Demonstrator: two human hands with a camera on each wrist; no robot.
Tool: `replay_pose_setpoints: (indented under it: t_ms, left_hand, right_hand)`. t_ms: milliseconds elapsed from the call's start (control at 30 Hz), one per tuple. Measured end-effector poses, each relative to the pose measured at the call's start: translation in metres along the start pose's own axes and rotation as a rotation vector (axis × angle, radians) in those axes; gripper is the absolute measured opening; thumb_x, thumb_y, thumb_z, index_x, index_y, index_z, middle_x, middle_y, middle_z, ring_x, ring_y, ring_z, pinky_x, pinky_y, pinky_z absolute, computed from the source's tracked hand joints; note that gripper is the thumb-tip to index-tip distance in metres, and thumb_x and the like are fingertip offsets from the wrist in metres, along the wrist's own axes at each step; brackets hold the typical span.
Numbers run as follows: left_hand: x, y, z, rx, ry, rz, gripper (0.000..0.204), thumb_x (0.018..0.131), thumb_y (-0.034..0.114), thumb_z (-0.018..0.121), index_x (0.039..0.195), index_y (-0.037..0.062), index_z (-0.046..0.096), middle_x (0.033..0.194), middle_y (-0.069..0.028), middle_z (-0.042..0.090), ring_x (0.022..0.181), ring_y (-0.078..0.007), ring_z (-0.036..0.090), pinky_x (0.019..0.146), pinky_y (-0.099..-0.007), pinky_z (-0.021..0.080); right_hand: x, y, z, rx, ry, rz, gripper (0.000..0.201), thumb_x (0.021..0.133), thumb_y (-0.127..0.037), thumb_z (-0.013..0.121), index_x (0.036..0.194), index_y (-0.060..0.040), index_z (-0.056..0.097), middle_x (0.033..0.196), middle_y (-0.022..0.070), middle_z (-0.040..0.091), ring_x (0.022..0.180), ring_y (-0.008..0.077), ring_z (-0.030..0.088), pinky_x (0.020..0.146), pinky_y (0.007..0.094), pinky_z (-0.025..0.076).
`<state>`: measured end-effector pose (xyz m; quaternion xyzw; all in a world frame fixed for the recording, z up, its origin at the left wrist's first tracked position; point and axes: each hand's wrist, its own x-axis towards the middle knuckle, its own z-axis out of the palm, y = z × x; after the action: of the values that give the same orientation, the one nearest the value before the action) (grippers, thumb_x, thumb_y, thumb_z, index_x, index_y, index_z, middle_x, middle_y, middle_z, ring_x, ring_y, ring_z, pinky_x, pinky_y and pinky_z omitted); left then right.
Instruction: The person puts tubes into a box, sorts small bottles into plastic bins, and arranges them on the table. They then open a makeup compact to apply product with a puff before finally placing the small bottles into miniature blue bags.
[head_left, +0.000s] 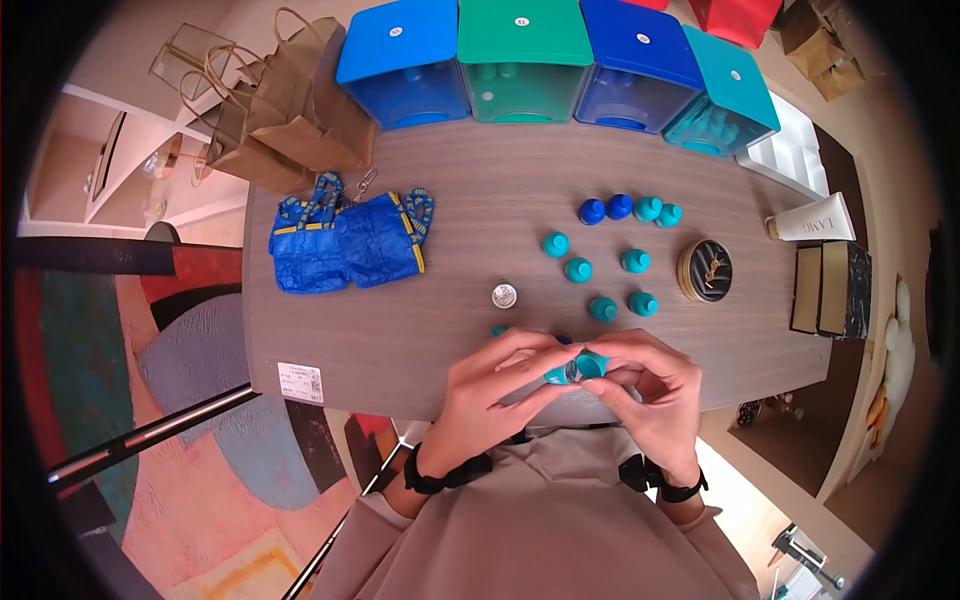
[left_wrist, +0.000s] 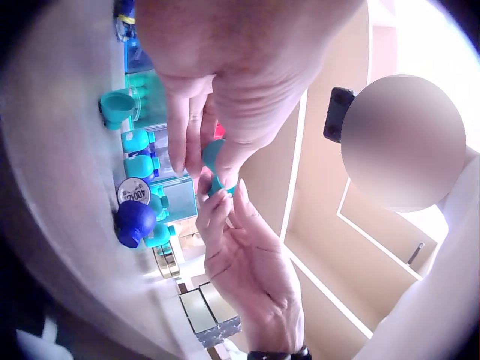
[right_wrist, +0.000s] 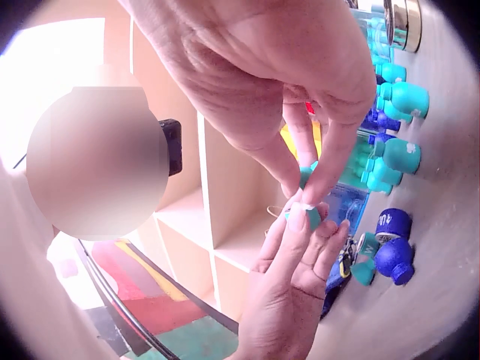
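Observation:
My left hand (head_left: 500,385) and right hand (head_left: 652,375) meet at the near table edge. My left hand's fingertips pinch one teal piece (head_left: 558,376) of a small bottle-shaped container. Between my right thumb and fingers is another teal piece (head_left: 593,366), right beside the first. In the right wrist view, a teal piece (right_wrist: 309,218) shows at the left fingertips. Close by on the table lie a dark blue bottle-shaped piece (right_wrist: 395,261), a dark blue piece with white lettering (right_wrist: 394,223) and a teal piece (right_wrist: 365,270). My hands mostly hide these in the head view.
Several teal mini bottles (head_left: 603,308) and two dark blue ones (head_left: 620,207) stand ahead. A silver disc (head_left: 505,295), blue bag (head_left: 345,245) and black-gold compact (head_left: 711,272) lie around them. Lidded boxes (head_left: 525,35), paper bags (head_left: 315,100), a tube (head_left: 815,222) and a black box (head_left: 832,290) line the edges.

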<state>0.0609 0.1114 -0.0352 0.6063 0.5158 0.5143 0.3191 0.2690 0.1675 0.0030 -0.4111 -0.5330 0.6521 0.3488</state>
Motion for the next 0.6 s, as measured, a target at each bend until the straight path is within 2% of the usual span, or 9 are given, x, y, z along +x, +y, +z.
replay_pose_setpoints:
  t_ms: [100,200,267,300,367,400,467,600]
  left_hand:
    - [0.001,0.007,-0.001,-0.003,-0.009,-0.005,0.054,0.075,0.003,0.098,0.127,0.0034,0.082,0.114,-0.0144,0.081,0.098,-0.0266,0.079,0.084,-0.0357,0.064]
    - [0.006,0.011,-0.004,0.083,0.03,0.032,0.049,0.078,-0.001,0.093,0.125,0.0041,0.081,0.115,-0.0116,0.08,0.094,-0.0273,0.079,0.078,-0.0363,0.064]
    - [0.004,0.006,-0.003,0.049,0.053,0.094,0.049,0.076,0.0,0.094,0.123,0.0035,0.08,0.115,-0.0124,0.081,0.091,-0.0294,0.078,0.075,-0.0363,0.063]
    - [0.003,0.007,-0.003,0.049,0.053,0.094,0.049,0.076,0.0,0.094,0.123,0.0035,0.08,0.115,-0.0124,0.081,0.091,-0.0294,0.078,0.075,-0.0363,0.063]
    - [0.002,0.011,-0.004,0.062,0.05,0.067,0.045,0.075,0.001,0.097,0.117,0.0015,0.082,0.113,-0.0158,0.081,0.097,-0.0295,0.08,0.084,-0.0372,0.064]
    - [0.003,0.011,-0.003,0.062,0.05,0.067,0.045,0.075,0.001,0.097,0.117,0.0015,0.082,0.113,-0.0158,0.081,0.097,-0.0295,0.08,0.084,-0.0372,0.064]
    - [0.005,0.011,0.0,0.047,0.1,0.113,0.046,0.075,-0.001,0.094,0.119,0.0038,0.082,0.113,-0.0115,0.08,0.088,-0.0273,0.077,0.073,-0.0349,0.062]
    - [0.007,0.015,-0.003,0.032,0.066,0.111,0.043,0.075,-0.001,0.094,0.117,0.0043,0.083,0.111,-0.0105,0.08,0.087,-0.0267,0.076,0.073,-0.0357,0.062]
  right_hand:
    - [0.001,-0.005,0.005,-0.067,-0.004,-0.045,0.038,0.087,0.015,0.084,0.124,0.0069,0.077,0.125,0.014,0.075,0.109,0.0177,0.077,0.095,0.0328,0.068]
    - [0.0,-0.007,0.007,-0.081,0.015,-0.002,0.036,0.087,0.014,0.085,0.121,0.006,0.078,0.122,0.0136,0.076,0.108,0.0178,0.078,0.093,0.0324,0.069]
    - [0.001,-0.008,0.009,-0.139,0.004,-0.11,0.036,0.084,0.011,0.088,0.118,0.0036,0.079,0.117,0.0133,0.078,0.106,0.0208,0.079,0.089,0.0327,0.067]
    - [0.001,-0.009,0.008,-0.139,0.005,-0.11,0.036,0.084,0.011,0.088,0.118,0.0036,0.079,0.117,0.0133,0.078,0.106,0.0208,0.079,0.089,0.0327,0.067]
    - [0.0,-0.009,0.008,-0.316,-0.018,-0.271,0.038,0.081,0.009,0.09,0.117,0.0015,0.08,0.114,0.0138,0.079,0.103,0.0245,0.079,0.086,0.0342,0.065]
    - [0.0,-0.01,0.008,-0.316,-0.018,-0.271,0.038,0.081,0.009,0.09,0.117,0.0015,0.08,0.114,0.0138,0.079,0.103,0.0245,0.079,0.086,0.0342,0.065]
    - [0.0,-0.012,0.007,-0.41,-0.017,-0.338,0.042,0.079,0.007,0.092,0.118,0.0007,0.081,0.113,0.0138,0.08,0.101,0.0261,0.079,0.086,0.0352,0.063]
    - [-0.001,-0.01,-0.003,-0.364,-0.059,-0.331,0.04,0.078,0.006,0.092,0.116,0.0003,0.081,0.112,0.0142,0.08,0.1,0.0246,0.078,0.087,0.035,0.063]
